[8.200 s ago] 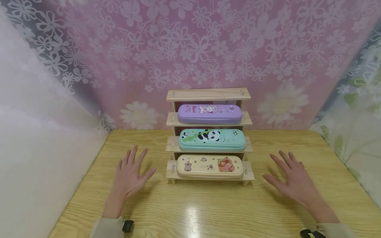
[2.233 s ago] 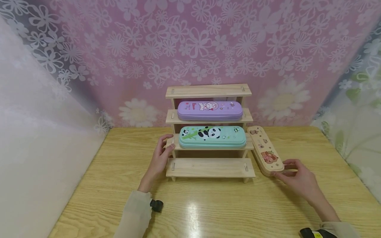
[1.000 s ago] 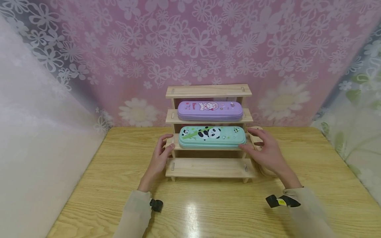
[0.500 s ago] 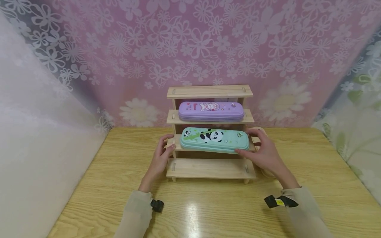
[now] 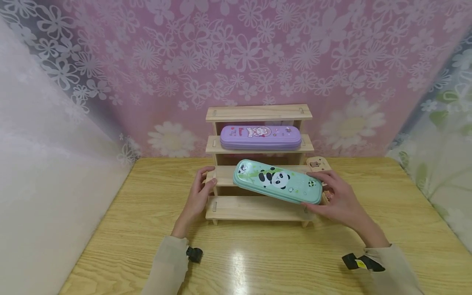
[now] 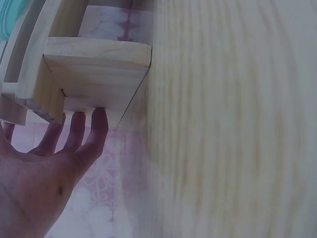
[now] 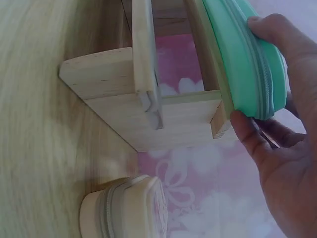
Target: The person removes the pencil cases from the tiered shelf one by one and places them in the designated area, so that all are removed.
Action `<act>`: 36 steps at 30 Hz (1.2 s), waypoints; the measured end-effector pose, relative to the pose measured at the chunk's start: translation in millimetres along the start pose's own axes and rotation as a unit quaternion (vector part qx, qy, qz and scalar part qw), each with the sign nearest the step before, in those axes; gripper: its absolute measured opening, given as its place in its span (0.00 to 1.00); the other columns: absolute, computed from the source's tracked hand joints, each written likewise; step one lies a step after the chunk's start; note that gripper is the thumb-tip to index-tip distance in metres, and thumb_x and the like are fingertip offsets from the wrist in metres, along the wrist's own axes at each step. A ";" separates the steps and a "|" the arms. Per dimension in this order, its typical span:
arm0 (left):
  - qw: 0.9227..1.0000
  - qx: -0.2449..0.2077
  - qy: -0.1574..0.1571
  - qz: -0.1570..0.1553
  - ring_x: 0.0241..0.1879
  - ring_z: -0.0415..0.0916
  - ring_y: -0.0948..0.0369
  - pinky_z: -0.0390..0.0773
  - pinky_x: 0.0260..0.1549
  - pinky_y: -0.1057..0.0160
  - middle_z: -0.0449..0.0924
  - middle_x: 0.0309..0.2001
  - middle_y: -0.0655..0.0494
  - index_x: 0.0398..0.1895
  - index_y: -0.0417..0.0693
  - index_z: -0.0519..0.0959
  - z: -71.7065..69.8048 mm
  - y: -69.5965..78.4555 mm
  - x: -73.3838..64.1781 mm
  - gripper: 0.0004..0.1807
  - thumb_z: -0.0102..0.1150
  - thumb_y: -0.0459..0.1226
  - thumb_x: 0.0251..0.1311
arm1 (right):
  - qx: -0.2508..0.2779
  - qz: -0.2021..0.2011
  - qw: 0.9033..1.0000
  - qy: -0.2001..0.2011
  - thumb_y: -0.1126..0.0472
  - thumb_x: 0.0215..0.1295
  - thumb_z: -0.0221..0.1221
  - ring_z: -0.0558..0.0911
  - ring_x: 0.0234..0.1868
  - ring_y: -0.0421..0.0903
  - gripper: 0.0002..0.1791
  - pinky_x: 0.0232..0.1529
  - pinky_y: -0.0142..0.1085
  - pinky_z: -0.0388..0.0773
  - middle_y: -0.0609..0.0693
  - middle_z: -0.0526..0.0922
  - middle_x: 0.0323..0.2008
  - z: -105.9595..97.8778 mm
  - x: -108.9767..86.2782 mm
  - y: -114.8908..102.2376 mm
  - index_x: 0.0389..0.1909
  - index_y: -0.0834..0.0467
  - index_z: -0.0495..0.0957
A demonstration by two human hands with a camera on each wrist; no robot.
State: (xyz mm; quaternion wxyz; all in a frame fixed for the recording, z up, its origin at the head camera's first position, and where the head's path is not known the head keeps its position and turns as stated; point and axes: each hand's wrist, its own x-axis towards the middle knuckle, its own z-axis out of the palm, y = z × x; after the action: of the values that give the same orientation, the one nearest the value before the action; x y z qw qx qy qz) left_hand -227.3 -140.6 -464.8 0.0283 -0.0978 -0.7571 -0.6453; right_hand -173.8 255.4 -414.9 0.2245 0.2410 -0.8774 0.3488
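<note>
A mint-green panda pencil case [image 5: 278, 182] slants in front of the stepped wooden shelf [image 5: 258, 208], its right end lower than its left. My right hand [image 5: 341, 200] grips that right end between thumb and fingers. The zip side of the green case [image 7: 247, 59] faces the right wrist camera. At the shelf's left side, my left hand [image 5: 197, 200] holds the end of the second step from the bottom. In the left wrist view, the fingers of the left hand [image 6: 54, 173] bend up against the side panel.
A purple pencil case [image 5: 261, 138] lies on the step above. Right of the shelf a cream pencil case [image 5: 318, 163] lies on the wood-grain table [image 5: 177, 270], partly behind my right hand. A pink floral curtain [image 5: 239, 53] hangs behind.
The cream case went from the bottom step to the table at right. My right hand then took the green case and drew it off its step, forward and right. My left hand stays.
</note>
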 end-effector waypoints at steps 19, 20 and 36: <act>1.000 -0.007 0.004 -0.004 0.52 0.74 0.53 0.80 0.49 0.54 0.71 0.61 0.46 0.69 0.62 0.68 1.0 0.5 -0.9 0.20 0.49 0.40 0.78 | 0.022 0.027 0.997 0.068 0.76 0.24 0.83 0.73 0.53 0.26 0.47 0.45 0.13 0.73 0.57 0.77 0.53 -22.7 -35.6 3.9 0.56 0.66 0.78; 1.000 -0.008 0.004 -0.004 0.52 0.74 0.53 0.80 0.49 0.55 0.71 0.61 0.46 0.69 0.61 0.68 1.1 0.5 -0.9 0.20 0.49 0.39 0.78 | 0.019 0.027 0.997 0.072 0.77 0.23 0.83 0.73 0.53 0.26 0.47 0.45 0.13 0.73 0.56 0.77 0.53 -24.4 -37.8 4.9 0.55 0.66 0.78; 1.000 -0.010 0.002 -0.002 0.53 0.74 0.54 0.80 0.50 0.55 0.71 0.62 0.46 0.70 0.60 0.67 1.5 0.8 -1.6 0.20 0.49 0.40 0.78 | 0.017 0.044 0.990 0.133 0.86 0.17 0.77 0.75 0.56 0.30 0.51 0.43 0.13 0.74 0.36 0.77 0.55 -60.0 -75.0 26.0 0.57 0.71 0.77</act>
State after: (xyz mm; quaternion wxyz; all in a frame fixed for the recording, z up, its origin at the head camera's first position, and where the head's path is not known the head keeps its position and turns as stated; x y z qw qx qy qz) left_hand -225.5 -139.2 -464.6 0.0272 -0.0954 -0.7509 -0.6529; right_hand -116.6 335.2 -430.8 0.3196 0.1573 -0.8433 0.4025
